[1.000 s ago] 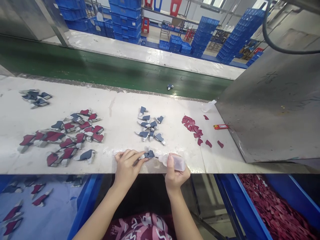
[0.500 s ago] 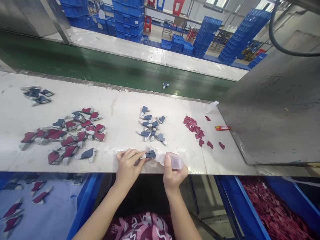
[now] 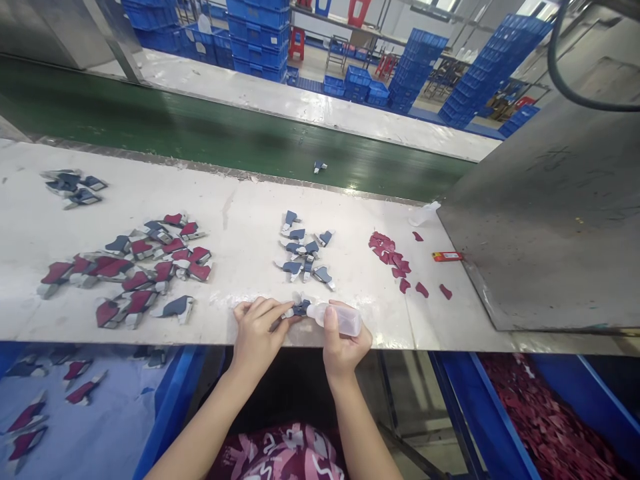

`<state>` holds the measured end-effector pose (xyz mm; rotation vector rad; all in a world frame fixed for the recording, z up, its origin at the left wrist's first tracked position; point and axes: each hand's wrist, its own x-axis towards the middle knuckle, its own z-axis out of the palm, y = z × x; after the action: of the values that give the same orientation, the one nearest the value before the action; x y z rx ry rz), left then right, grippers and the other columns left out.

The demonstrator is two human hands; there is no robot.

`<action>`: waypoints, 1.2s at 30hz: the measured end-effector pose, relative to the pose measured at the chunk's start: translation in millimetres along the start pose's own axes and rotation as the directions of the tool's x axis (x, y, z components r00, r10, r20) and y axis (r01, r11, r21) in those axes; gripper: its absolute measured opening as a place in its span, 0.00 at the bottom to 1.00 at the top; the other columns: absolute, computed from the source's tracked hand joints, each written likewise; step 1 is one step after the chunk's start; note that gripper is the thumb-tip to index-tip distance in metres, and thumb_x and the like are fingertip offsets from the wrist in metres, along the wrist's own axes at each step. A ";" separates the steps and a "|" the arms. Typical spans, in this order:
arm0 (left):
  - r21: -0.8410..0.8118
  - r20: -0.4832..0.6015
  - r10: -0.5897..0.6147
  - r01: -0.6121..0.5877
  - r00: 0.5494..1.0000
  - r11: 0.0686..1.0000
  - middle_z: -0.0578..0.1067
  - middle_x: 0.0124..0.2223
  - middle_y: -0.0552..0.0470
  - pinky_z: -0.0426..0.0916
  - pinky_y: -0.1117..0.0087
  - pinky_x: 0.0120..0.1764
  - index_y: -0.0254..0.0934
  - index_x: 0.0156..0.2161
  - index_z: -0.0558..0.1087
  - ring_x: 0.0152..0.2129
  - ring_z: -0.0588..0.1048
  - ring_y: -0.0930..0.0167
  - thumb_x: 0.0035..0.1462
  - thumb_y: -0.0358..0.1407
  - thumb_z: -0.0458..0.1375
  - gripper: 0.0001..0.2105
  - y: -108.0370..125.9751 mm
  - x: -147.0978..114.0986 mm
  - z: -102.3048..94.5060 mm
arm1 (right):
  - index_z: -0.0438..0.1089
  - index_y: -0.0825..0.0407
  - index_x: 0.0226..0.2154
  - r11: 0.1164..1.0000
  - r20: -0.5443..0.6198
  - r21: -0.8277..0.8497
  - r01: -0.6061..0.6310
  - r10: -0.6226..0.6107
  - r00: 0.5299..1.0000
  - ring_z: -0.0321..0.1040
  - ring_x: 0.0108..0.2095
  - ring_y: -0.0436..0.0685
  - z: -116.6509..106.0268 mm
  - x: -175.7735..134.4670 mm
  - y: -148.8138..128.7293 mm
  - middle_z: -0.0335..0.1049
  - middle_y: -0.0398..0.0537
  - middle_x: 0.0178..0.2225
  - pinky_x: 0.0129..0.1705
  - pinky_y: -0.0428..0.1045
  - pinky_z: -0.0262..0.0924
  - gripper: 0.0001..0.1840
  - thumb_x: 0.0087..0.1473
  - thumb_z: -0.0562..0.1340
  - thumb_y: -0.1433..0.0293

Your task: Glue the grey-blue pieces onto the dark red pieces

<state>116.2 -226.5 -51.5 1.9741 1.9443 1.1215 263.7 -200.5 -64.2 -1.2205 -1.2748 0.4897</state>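
Observation:
My left hand (image 3: pixel 260 328) pinches a small blue-and-grey plastic part (image 3: pixel 301 307) at the near edge of the white table. In my right hand (image 3: pixel 345 343) is a translucent squeeze bottle (image 3: pixel 345 319), lying nearly level. Its nozzle points left and meets the right side of that part; whether liquid comes out cannot be seen. Just beyond my hands lies a cluster of similar blue-and-grey parts (image 3: pixel 300 248). Several thin maroon pieces (image 3: pixel 387 250) are spread on the table to the right.
Maroon-and-grey parts (image 3: pixel 137 283) are heaped at left, blue ones (image 3: pixel 73 187) behind them. A green conveyor belt (image 3: pixel 225 140) runs along the back, carrying one part (image 3: pixel 320 167). A metal panel (image 3: pixel 550 220) stands at right. Blue bins (image 3: pixel 500 413) sit below the near edge.
My right hand has shifted slightly left, bringing the bottle's nozzle over the held part. The part on the green belt has moved left. My left hand stays in place.

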 end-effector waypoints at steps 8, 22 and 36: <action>0.004 -0.004 0.008 -0.008 1.000 1.000 0.78 0.31 0.56 0.52 0.59 0.45 0.42 0.39 0.79 0.31 0.76 0.69 0.61 0.33 0.60 0.05 -0.4 -0.9 0.7 | 0.76 0.55 0.31 0.999 0.030 0.027 0.022 -0.022 0.999 0.75 0.28 0.57 -2.2 2.5 -3.9 0.77 0.48 0.27 0.30 0.49 0.68 0.08 0.56 0.65 0.66; 0.072 0.350 -0.146 0.129 0.925 0.989 0.78 0.43 0.50 0.58 0.56 0.49 0.46 0.50 0.77 0.45 0.74 0.58 0.52 0.48 0.65 0.21 -12.8 26.4 -35.1 | 0.69 0.54 0.39 0.907 -0.228 0.287 -0.309 0.378 0.897 0.70 0.25 0.53 -20.1 44.5 4.9 0.70 0.43 0.29 0.29 0.49 0.66 0.18 0.52 0.67 0.57; 0.526 0.135 -0.223 0.121 0.965 0.842 0.78 0.48 0.28 0.61 0.47 0.48 0.27 0.52 0.73 0.51 0.71 0.43 0.59 0.45 0.54 0.23 -89.1 335.1 5.8 | 0.61 0.48 0.55 0.986 0.314 -0.051 -0.160 0.168 0.934 0.74 0.49 0.62 -12.5 71.8 26.0 0.75 0.55 0.50 0.44 0.54 0.72 0.33 0.48 0.72 0.63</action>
<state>8.0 94.2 24.2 1.9766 2.4330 0.3620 305.0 -136.0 -52.7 -1.3118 -1.4575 0.8212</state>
